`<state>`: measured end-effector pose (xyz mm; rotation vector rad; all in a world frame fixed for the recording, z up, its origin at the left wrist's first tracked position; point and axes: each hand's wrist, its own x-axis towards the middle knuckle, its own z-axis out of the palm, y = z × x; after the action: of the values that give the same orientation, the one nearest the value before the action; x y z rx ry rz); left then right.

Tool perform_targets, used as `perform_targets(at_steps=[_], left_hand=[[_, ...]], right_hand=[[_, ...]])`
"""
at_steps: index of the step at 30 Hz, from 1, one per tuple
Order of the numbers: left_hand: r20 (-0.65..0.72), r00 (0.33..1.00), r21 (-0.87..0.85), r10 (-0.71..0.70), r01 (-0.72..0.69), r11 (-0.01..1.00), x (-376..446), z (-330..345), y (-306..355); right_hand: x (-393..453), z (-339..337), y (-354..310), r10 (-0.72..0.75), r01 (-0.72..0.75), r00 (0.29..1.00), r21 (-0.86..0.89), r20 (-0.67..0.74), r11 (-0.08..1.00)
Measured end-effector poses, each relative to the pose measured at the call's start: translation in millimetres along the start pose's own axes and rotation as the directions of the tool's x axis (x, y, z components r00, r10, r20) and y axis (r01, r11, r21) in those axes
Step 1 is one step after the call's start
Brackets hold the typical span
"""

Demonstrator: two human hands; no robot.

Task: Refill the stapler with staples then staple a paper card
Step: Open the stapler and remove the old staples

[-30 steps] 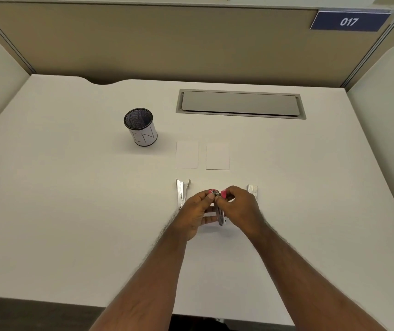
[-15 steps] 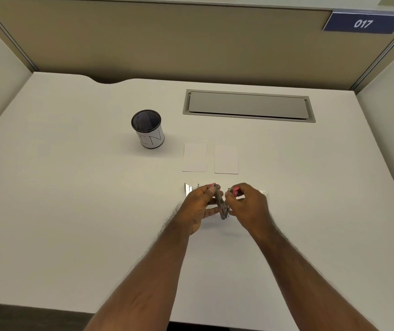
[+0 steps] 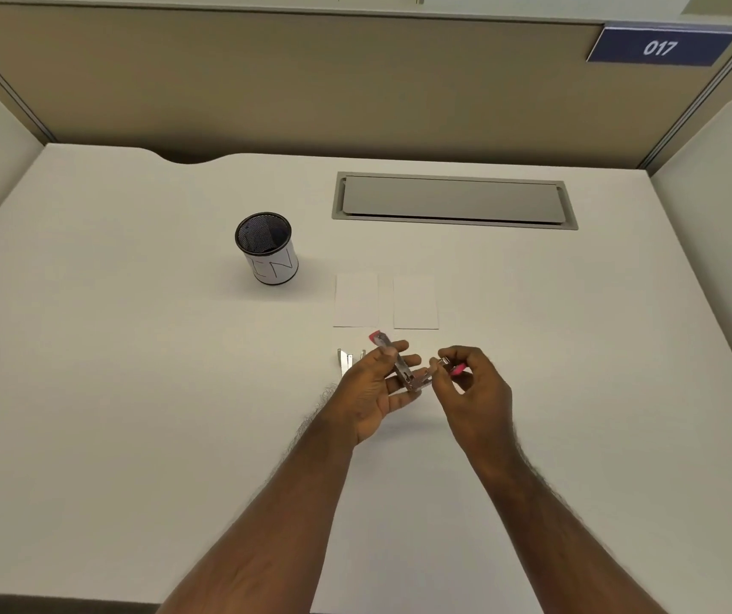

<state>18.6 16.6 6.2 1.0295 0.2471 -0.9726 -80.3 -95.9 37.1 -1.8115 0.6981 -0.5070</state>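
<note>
Both hands are holding the hinged-open stapler (image 3: 404, 370) above the surface (image 3: 133, 392), left hand (image 3: 373, 392) fingers (image 3: 406, 362) clamped on its metal arm, right hand (image 3: 473, 392) fingers pinching its pink-tipped end.

Office cubicle: white desk (image 3: 133, 392) with partition panels (image 3: 311, 82), cable-tray cover (image 3: 453, 199), numbered plate "017" (image 3: 659, 47).

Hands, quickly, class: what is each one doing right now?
Left hand: fingers grip one half of the opened stapler.
Right hand: fingers pinch the stapler's other, pink-tipped half.
</note>
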Motion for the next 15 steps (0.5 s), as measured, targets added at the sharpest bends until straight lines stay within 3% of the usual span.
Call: perform_targets(at_steps=[3, 6, 10, 15], left_hand=[[-0.003, 1.0, -0.158, -0.006, 0.005, 0.987, 2.6, -1.6, -1.9], [0.057, 0.998, -0.297, -0.001, 0.018, 0.955, 0.8, -3.3, -0.6], [0.147, 0.987, -0.436, 0.068, 0.003, 0.9, -6.3, -0.6, 0.9], [0.28, 0.956, -0.51, 0.084, 0.074, 0.857, -23.3, -7.4, 6.1]], right_hand=[[2.1, -4.4, 2.3, 0.019, -0.018, 1.0, 0.055, -0.024, 0.998], [4.5, -9.8, 8.1, 0.134, -0.125, 0.99, 0.159, -0.047, 0.979], [6.1, -12.6, 8.8, 0.348, -0.302, 0.937, 0.551, 0.023, 0.777], [12.6, -16.3, 7.2, 0.387, -0.338, 0.917, 0.702, 0.097, 0.627]])
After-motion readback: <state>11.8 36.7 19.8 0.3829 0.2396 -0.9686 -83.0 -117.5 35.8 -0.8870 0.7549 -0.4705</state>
